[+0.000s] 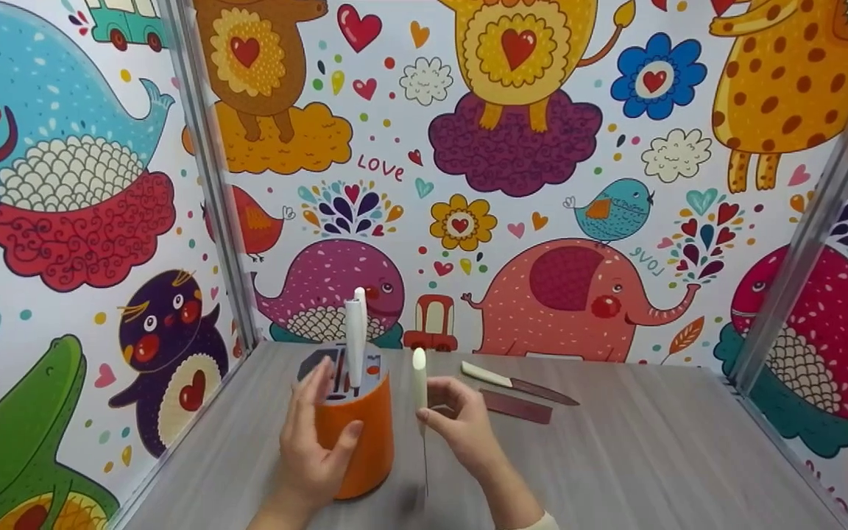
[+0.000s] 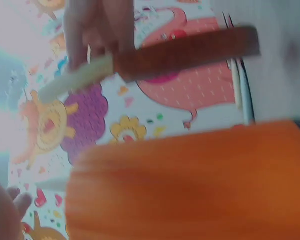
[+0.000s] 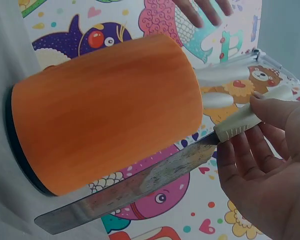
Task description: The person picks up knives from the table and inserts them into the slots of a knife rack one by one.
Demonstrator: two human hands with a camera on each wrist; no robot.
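Note:
My right hand [image 1: 466, 425] grips a knife by its cream handle [image 1: 420, 379], with the blade pointing down. In the right wrist view the knife's long, square-ended blade [image 3: 140, 182] runs beside the orange knife block [image 3: 105, 115]. That round block has a grey slotted top, from which white handles [image 1: 356, 335] rise. On the block's left, my left hand [image 1: 310, 449] is held up with its fingers extended and thumb apart, holding nothing. The right wrist view shows the left fingers [image 3: 200, 10] off the block.
Behind my right hand, a cream-handled knife [image 1: 520, 382] with a pointed brown blade lies on the grey table [image 1: 637, 456]. Nearer lies a reddish-brown, square-ended blade [image 1: 518, 407], its other end hidden by the hand. Cartoon-printed walls [image 1: 394, 206] with metal posts enclose the table.

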